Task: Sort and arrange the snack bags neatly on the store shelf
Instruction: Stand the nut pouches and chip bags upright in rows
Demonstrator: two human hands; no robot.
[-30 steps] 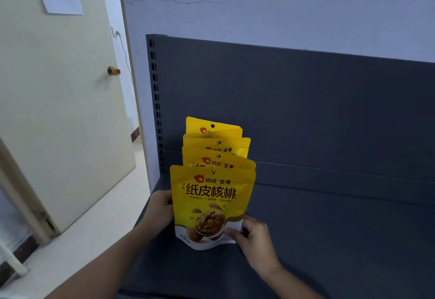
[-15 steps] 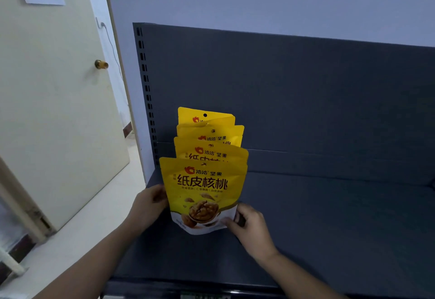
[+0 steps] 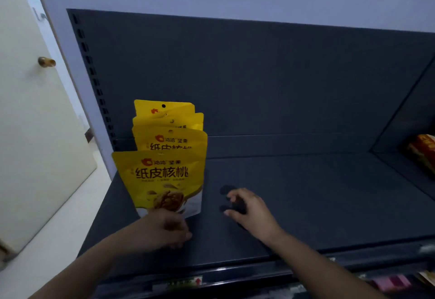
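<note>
at shelf (image 3: 317, 204) left end: front snack bag (image 3: 162, 178) upright, touching left hand (image 3: 168, 229) at its base, grip unclear. right hand (image 3: 250, 208) beside, loosely curled, empty.

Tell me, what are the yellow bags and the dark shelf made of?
The yellow bags look like thin plastic film, slightly shiny: their tops bend and crinkle. The dark shelf is probably painted metal, matte grey: its upright has punched slots.
</note>
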